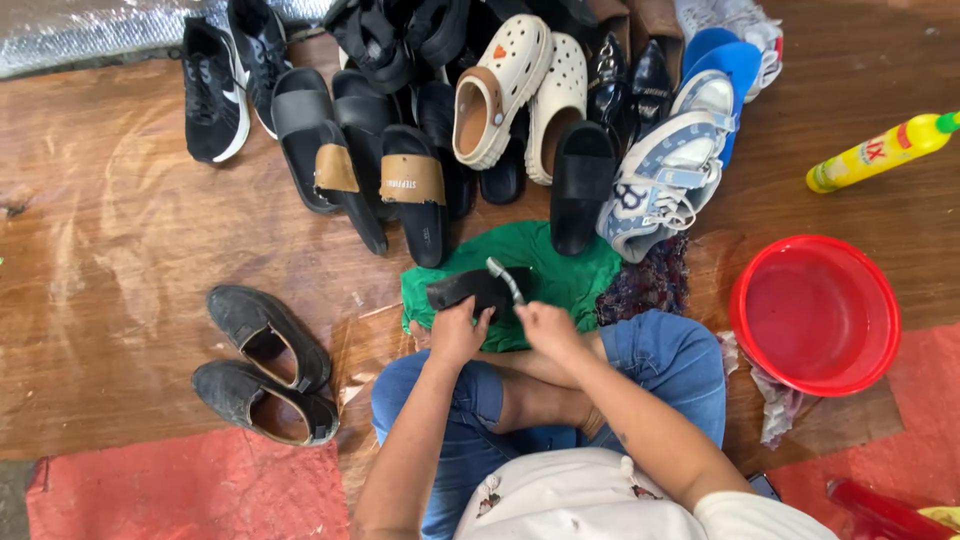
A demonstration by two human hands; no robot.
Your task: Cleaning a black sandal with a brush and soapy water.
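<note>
The person sat cross-legged on the wooden floor (120, 240). The left hand (457, 333) was closed around a black sandal (475, 290), holding it over a green cloth (560, 270) just ahead of the knees. The right hand (545, 328) gripped a small brush (506, 280) whose head touched the sandal. A red basin (815, 315) lay at 3 o'clock, a pair of black shoes (265, 365) at 9 o'clock, and a heap of footwear (480, 100) at 12 o'clock.
</note>
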